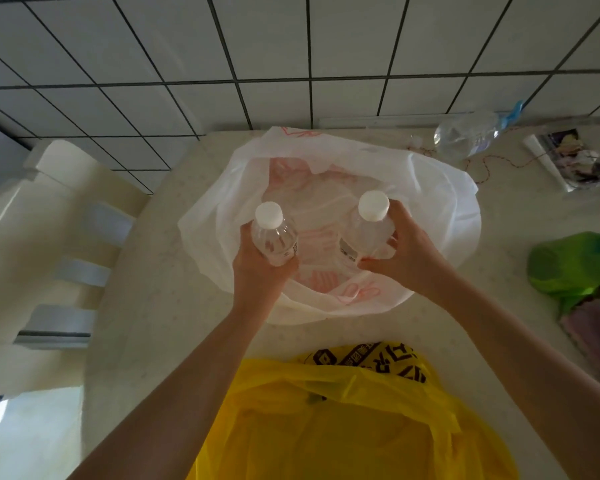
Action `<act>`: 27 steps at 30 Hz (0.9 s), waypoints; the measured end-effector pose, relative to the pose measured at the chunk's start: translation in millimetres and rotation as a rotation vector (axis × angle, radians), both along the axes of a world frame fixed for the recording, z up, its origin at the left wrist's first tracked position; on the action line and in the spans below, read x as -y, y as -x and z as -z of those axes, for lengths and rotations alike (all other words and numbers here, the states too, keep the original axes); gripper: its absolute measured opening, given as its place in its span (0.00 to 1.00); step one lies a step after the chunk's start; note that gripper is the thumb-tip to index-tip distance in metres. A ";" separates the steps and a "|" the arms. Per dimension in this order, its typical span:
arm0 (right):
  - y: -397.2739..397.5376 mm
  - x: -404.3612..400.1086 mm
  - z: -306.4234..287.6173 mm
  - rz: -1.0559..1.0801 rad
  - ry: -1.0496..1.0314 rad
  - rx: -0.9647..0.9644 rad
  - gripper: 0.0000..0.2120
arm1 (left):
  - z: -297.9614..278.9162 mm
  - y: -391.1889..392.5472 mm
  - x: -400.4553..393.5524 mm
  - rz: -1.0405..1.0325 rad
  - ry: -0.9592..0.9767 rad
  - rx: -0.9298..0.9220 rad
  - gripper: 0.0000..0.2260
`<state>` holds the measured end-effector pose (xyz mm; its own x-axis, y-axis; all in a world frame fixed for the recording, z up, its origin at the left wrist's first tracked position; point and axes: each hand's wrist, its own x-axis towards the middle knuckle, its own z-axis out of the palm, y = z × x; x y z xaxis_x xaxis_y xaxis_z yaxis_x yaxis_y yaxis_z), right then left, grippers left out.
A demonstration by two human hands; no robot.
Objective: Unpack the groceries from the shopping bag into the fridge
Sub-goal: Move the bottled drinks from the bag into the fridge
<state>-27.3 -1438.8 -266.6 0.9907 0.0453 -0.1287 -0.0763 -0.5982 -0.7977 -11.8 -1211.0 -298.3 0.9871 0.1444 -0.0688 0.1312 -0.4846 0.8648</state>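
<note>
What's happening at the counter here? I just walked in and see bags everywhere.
A person is unpacking a white shopping bag that sits open on the counter. Each hand grips a clear water bottle with a white cap: the left hand holds the left bottle, the right hand holds the right bottle, both over the bag's mouth. A yellow bag lies nearer the person, and the open fridge door stands to the left. Neither bottle is in the fridge yet.

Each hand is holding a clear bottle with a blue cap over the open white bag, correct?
Not quite: the head view shows white caps, not blue. The left hand grips one clear bottle and the right hand the other bottle, both over the open white bag.
</note>
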 end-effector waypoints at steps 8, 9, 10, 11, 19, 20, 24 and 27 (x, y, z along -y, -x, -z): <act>-4.0 -22.1 -18.4 0.083 0.034 0.125 0.40 | -33.9 12.0 -6.3 -0.081 0.091 0.070 0.33; -2.3 -25.2 -25.7 0.094 0.012 0.158 0.40 | -41.5 15.4 -10.0 -0.087 0.130 0.095 0.34; -0.2 -29.0 -35.2 0.100 -0.004 0.199 0.41 | -51.3 20.3 -13.6 -0.094 0.171 0.119 0.34; 2.5 -33.1 -45.4 0.100 -0.013 0.238 0.41 | -62.1 26.5 -17.5 -0.106 0.210 0.138 0.33; 56.9 -84.9 -118.8 -0.006 -0.122 0.323 0.43 | -128.4 95.8 -63.9 -0.212 0.359 0.207 0.33; 67.8 -93.4 -123.1 -0.014 -0.139 0.319 0.43 | -133.7 109.4 -71.1 -0.232 0.371 0.205 0.33; 118.6 -129.3 -130.7 -0.078 -0.202 0.300 0.40 | -148.5 172.4 -102.0 -0.288 0.406 0.209 0.34; 160.5 -156.0 -130.0 -0.116 -0.260 0.261 0.37 | -153.0 226.8 -126.9 -0.343 0.396 0.198 0.33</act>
<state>-187.8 -1282.8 -136.6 0.9749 0.1566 0.1579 0.2059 -0.3665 -0.9073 -238.6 -1084.1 -145.3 0.8879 0.4600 -0.0014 0.0410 -0.0761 0.9963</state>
